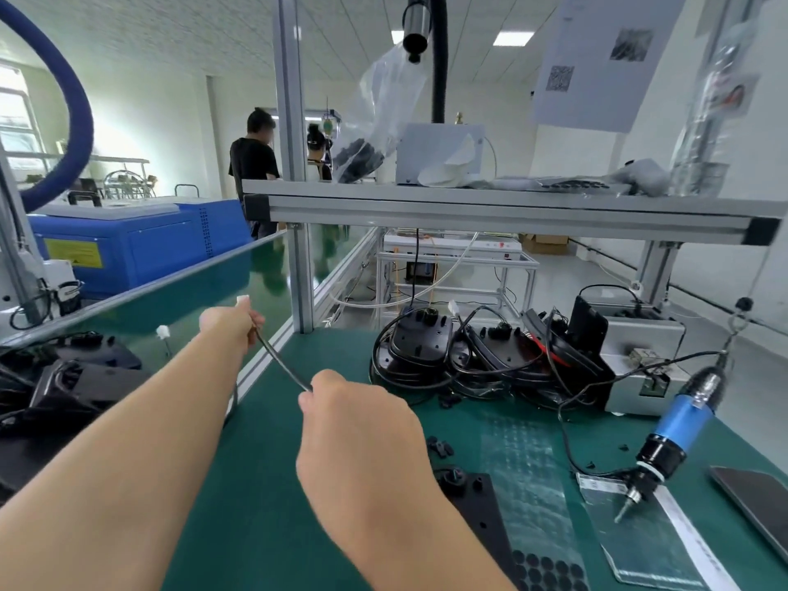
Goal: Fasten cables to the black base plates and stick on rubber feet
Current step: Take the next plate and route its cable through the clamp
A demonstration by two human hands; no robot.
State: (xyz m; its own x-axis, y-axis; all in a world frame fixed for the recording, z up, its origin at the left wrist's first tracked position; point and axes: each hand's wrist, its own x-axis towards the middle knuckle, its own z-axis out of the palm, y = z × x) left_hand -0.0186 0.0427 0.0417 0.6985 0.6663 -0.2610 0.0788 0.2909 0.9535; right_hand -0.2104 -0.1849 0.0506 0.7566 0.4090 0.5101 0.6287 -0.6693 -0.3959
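Note:
A thin black cable (pixel 282 361) is stretched between my two hands above the green mat. My left hand (pixel 232 321) grips its far end, where a white connector (pixel 242 299) sticks out above the fingers. My right hand (pixel 341 403) pinches the cable lower down, near the middle of the bench. A black base plate (pixel 482 501) lies flat under my right forearm, partly hidden by it. A clear sheet with black round rubber feet (pixel 548 569) lies to its right.
A pile of black base plates with cables (pixel 469 351) sits at the back of the mat. A blue electric screwdriver (pixel 669 437) hangs at the right, tip down over a clear sheet. More black parts (pixel 72 377) lie on the left bench. An aluminium shelf (pixel 469 206) spans overhead.

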